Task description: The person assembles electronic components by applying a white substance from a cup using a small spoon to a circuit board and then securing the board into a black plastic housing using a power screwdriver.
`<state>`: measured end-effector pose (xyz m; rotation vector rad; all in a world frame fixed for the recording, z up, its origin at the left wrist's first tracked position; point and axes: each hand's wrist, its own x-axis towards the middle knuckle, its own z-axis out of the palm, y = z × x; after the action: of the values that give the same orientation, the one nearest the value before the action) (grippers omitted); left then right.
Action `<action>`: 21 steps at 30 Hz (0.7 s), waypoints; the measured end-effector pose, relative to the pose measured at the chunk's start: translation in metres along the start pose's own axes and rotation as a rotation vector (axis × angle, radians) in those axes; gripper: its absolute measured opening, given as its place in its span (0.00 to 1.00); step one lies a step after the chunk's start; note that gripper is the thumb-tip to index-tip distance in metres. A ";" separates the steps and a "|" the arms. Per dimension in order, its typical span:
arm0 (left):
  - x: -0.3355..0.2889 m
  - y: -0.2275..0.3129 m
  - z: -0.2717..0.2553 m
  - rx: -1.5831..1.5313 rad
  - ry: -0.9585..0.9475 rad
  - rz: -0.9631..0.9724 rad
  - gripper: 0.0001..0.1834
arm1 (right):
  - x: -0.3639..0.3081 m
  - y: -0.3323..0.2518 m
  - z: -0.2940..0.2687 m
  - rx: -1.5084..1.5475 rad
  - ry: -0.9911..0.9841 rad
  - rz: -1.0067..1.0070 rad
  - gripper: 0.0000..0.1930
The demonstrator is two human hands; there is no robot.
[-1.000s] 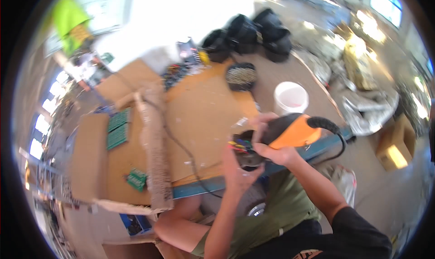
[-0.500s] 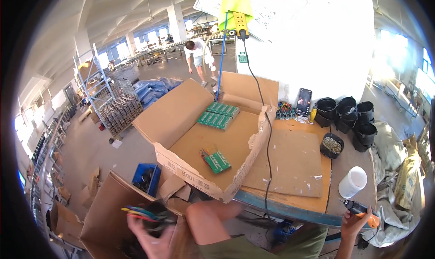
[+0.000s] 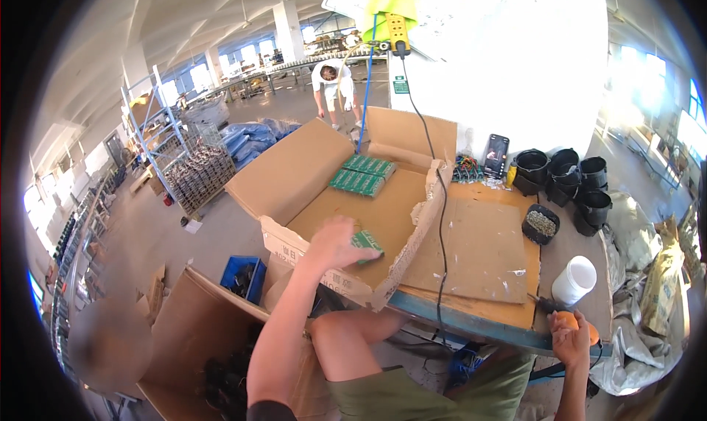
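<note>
My left hand (image 3: 337, 246) reaches into a shallow cardboard box (image 3: 276, 238) on the bench. Its fingers and thumb close around a small green block with white print (image 3: 366, 242), part of which the hand hides. Farther back in the same box lie green printed blocks side by side (image 3: 364, 175). In my right hand (image 3: 571, 341), off the bench's near right edge, is a power screwdriver (image 3: 581, 328) with an orange body. Its dark tip points left, close to a white plastic tub (image 3: 574, 280).
A tall carton (image 3: 177, 325) with dark parts stands at lower left, beside a blue bin (image 3: 243, 277). Black buckets (image 3: 530, 172), a tray of small pieces (image 3: 540, 224) and a phone (image 3: 496, 154) stand on the bench. A black cable (image 3: 442, 244) crosses the box's right side. Another person (image 3: 333, 90) bends beyond.
My left hand has left the lower-left carton, without the dark part with coloured wires, and moved up onto the green block. My right hand has tilted the screwdriver and shifted slightly.
</note>
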<state>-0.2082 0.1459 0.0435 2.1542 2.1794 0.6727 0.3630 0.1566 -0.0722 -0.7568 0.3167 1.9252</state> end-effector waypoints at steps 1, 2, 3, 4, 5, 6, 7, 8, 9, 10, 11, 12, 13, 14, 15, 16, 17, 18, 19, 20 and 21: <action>0.020 -0.001 0.013 0.123 -0.201 -0.013 0.36 | -0.007 0.011 0.001 -0.192 -0.094 -0.104 0.22; 0.030 -0.006 0.023 0.136 -0.250 -0.039 0.36 | -0.010 0.024 0.004 -0.280 -0.205 -0.117 0.21; 0.039 -0.013 0.035 0.147 -0.301 -0.050 0.35 | -0.012 0.039 0.005 -0.362 -0.309 -0.146 0.21; 0.044 -0.015 0.041 0.166 -0.357 -0.054 0.35 | -0.016 0.056 0.008 -0.439 -0.409 -0.181 0.20; 0.045 -0.014 0.039 0.200 -0.317 -0.040 0.35 | -0.023 0.078 0.018 -0.697 -0.349 -0.275 0.19; 0.043 -0.010 0.037 0.230 -0.274 -0.024 0.36 | -0.028 0.098 0.036 -0.952 -0.268 -0.363 0.17; 0.028 0.002 0.026 0.229 -0.106 -0.007 0.38 | -0.032 0.119 0.055 -1.107 -0.373 -0.418 0.17; 0.013 0.023 0.010 0.213 0.054 0.016 0.41 | -0.036 0.136 0.069 -1.265 -0.462 -0.475 0.16; 0.006 0.049 -0.005 0.205 0.144 0.117 0.43 | -0.024 0.150 0.076 -1.289 -0.589 -0.642 0.17; -0.010 0.077 -0.021 0.191 0.232 0.196 0.45 | -0.012 0.167 0.085 -1.326 -0.718 -0.796 0.19; -0.024 0.110 -0.030 0.159 0.233 0.317 0.45 | -0.017 0.179 0.102 -1.346 -0.731 -0.905 0.21; -0.036 0.139 -0.029 0.116 0.233 0.435 0.45 | -0.024 0.185 0.122 -1.375 -0.736 -1.014 0.23; -0.046 0.159 -0.021 0.033 0.137 0.503 0.47 | -0.028 0.189 0.134 -1.408 -0.750 -0.983 0.25; -0.056 0.174 -0.008 -0.058 0.041 0.562 0.49 | -0.030 0.189 0.139 -1.449 -0.762 -0.947 0.26; -0.066 0.184 0.005 -0.164 0.060 0.529 0.52 | -0.024 0.191 0.135 -1.506 -0.714 -0.874 0.24; -0.076 0.192 0.018 -0.270 0.077 0.493 0.54 | -0.020 0.191 0.126 -1.440 -0.656 -0.843 0.23; -0.086 0.200 0.028 -0.267 0.207 0.424 0.57 | -0.016 0.189 0.115 -1.376 -0.605 -0.821 0.23; -0.098 0.200 0.038 -0.459 0.247 0.277 0.56 | -0.010 0.192 0.106 -1.305 -0.571 -0.792 0.22; -0.108 0.195 0.062 -0.937 0.156 0.200 0.53 | -0.003 0.199 0.095 -1.063 -0.586 -0.800 0.19; -0.111 0.187 0.090 -1.419 0.037 0.104 0.50 | -0.004 0.199 0.090 -1.060 -0.575 -0.779 0.19; -0.109 0.189 0.100 -1.523 -0.161 -0.078 0.39 | -0.007 0.198 0.083 -1.063 -0.551 -0.755 0.19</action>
<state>0.0076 0.0644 -0.0226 1.1547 0.8976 1.3902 0.1604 0.1031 -0.0250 -0.7767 -1.2482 1.3677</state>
